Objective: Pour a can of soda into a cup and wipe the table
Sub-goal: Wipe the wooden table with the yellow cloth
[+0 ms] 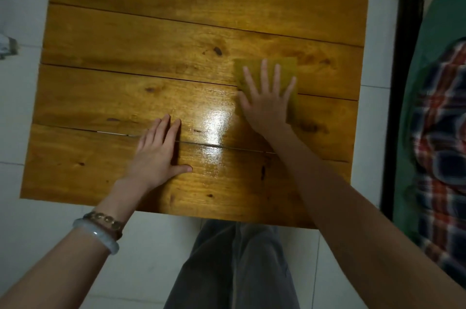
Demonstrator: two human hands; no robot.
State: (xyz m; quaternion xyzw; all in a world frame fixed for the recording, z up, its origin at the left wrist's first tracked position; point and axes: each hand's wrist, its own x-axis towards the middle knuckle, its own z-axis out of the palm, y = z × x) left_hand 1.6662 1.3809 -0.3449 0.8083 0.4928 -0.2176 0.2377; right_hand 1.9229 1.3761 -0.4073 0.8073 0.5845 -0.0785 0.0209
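The yellow-green cloth (286,66) lies flat on the right half of the wooden desk (151,31), directly under the right hand (267,107), whose straight, spread fingers (264,74) press it down; the left hand (158,155) rests flat and empty, with a glossy patch (214,119) between them, just left of the cloth.

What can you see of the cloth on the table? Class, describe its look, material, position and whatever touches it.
The cloth is a yellowish-olive, roughly rectangular piece that looks thin and soft, close in colour to the wood. It lies flat on the right half of the wooden table, across a seam between two planks. The right hand presses on it with straight, spread fingers, covering most of its middle; only its upper corners and right edge show. Whether it is folded cannot be told.
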